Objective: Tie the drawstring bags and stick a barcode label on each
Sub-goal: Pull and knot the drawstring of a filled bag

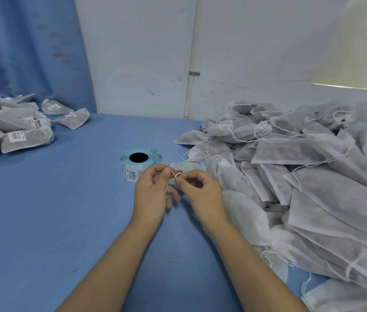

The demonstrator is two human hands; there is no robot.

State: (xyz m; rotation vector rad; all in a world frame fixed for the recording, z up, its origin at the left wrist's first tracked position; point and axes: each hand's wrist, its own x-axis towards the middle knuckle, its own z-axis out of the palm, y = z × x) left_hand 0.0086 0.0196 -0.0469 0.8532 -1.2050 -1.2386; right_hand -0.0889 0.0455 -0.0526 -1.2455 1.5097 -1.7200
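Blue cloth-covered table [54, 210]. On its right side, big heap of grey-white non-woven drawstring bags [313, 176]; far left, smaller pile of labelled bags [9, 131]. Left hand [152, 194] & right hand [200, 194] close together at centre. One flat bag [187, 168] lies just behind them, next to pale-blue roll of barcode labels [140, 164]. Each hand pinches thin white drawstring [174, 174] betw. thumb & forefinger, small loop betw. them.
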